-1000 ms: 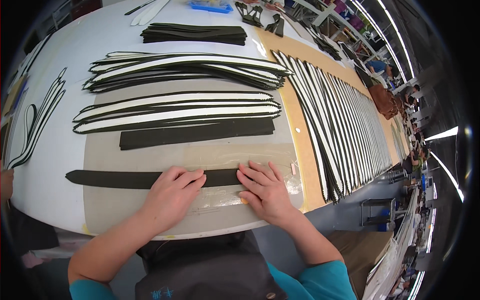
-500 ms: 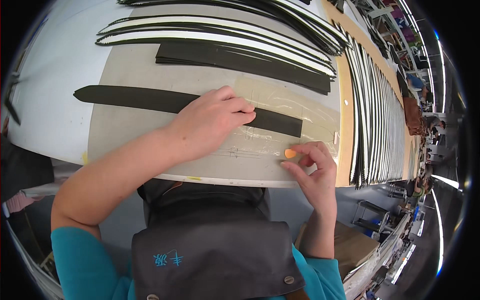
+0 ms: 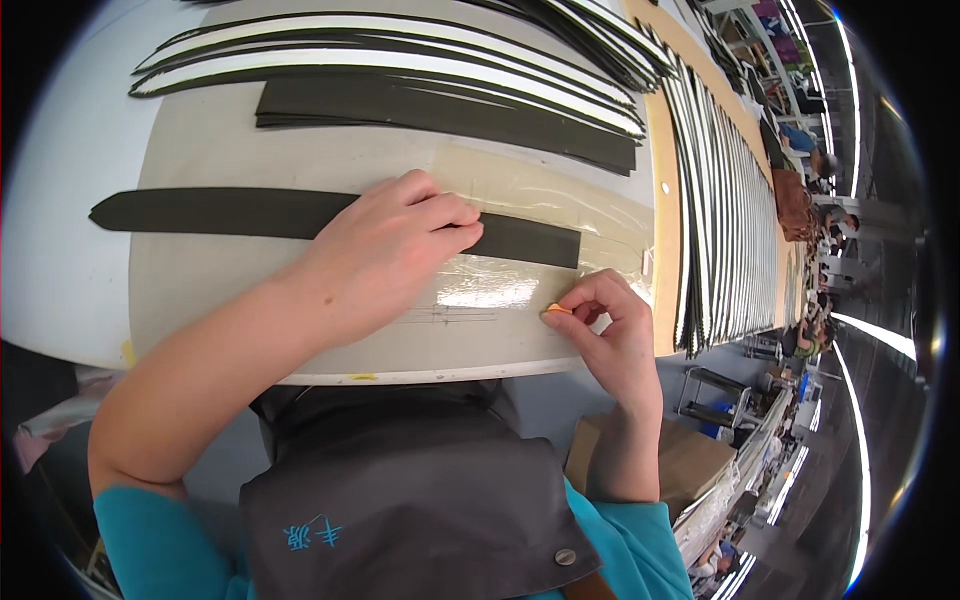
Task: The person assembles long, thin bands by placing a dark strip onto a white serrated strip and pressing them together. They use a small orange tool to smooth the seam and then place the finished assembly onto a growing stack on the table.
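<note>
A long dark strip (image 3: 225, 211), pointed at its left end and cut square at its right, lies across the grey mat. Over its middle rests my left hand (image 3: 395, 235), fingers bent and bunched together, the tips pressing on the strip; whether anything small is under them is hidden. My right hand (image 3: 608, 318) is closed in a pinch near the table's front edge, just below the strip's square end. Between its thumb and index finger is a small orange piece (image 3: 559, 308), mostly covered by the fingertips, its kind unclear.
Clear film with pen lines (image 3: 610, 215) covers part of the mat. Behind the strip lies a stack of wider dark strips (image 3: 440, 118), then black-and-white strips with toothed edges (image 3: 390, 65). Many similar strips (image 3: 725, 210) hang over a tan board at the right.
My right thumb and index finger have closed on the orange piece, which was more exposed before. The whole view has shifted slightly; my left hand stays on the strip.
</note>
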Tool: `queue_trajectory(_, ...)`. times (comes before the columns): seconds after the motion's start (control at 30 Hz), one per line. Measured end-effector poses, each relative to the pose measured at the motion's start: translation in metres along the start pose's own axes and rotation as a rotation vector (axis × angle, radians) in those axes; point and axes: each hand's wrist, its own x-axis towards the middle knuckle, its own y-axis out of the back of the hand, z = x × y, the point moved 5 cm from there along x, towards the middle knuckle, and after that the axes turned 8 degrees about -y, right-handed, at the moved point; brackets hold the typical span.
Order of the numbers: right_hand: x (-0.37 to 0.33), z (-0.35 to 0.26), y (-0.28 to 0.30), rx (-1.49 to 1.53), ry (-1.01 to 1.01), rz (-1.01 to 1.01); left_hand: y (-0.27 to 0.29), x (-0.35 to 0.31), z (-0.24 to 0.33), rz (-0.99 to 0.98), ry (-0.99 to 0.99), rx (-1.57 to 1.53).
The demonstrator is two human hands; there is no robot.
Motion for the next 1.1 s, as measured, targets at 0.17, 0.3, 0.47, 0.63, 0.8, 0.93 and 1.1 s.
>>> queue_trajectory(0.17, 0.002, 0.012, 0.011, 0.136, -0.084, 0.025, 0.004, 0.003, 0.002, -0.031, 0.012, -0.008)
queue_trajectory(0.3, 0.013, 0.025, 0.021, 0.277, -0.112, 0.198, 0.003, 0.004, 0.002, -0.056, 0.048, 0.0)
queue_trajectory(0.47, 0.009, 0.039, 0.027, 0.264, -0.173, 0.137, 0.008, 0.009, 0.003, -0.052, 0.061, -0.046)
queue_trajectory(0.63, 0.009, 0.04, 0.04, 0.04, -0.02, 0.173, 0.009, 0.009, 0.004, -0.076, 0.068, -0.013)
queue_trajectory(0.8, 0.018, -0.002, 0.025, -0.318, 0.385, 0.218, 0.01, 0.011, 0.004, -0.086, 0.089, -0.02)
queue_trajectory(0.93, 0.02, -0.002, 0.018, -0.481, 0.425, 0.184, 0.008, 0.013, 0.005, -0.099, 0.091, 0.004)
queue_trajectory(1.1, 0.03, 0.006, 0.016, -0.451, 0.462, 0.106, 0.008, 0.013, 0.005, -0.105, 0.09, 0.007)
